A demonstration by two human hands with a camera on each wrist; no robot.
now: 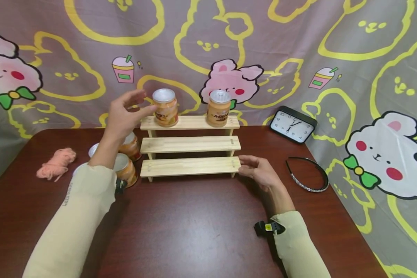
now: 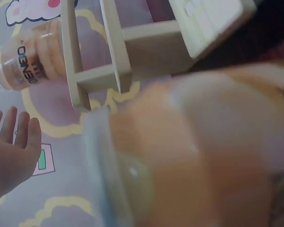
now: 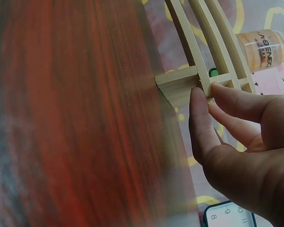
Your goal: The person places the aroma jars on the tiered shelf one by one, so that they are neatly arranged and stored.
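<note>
A three-step wooden display rack stands at the back of the table. Its top step carries two cans with silver lids: a left can and a right can. My left hand is beside the left can, fingers spread and apart from it; in the left wrist view that hand holds nothing. At the right end of the lowest step, my right hand pinches the board between thumb and fingers, as the right wrist view shows at the fingertips.
Several more cans stand left of the rack, partly hidden by my left forearm. Pink yarn lies farther left. On the right are a clock and a black headband with a glittering band. A patterned curtain hangs behind.
</note>
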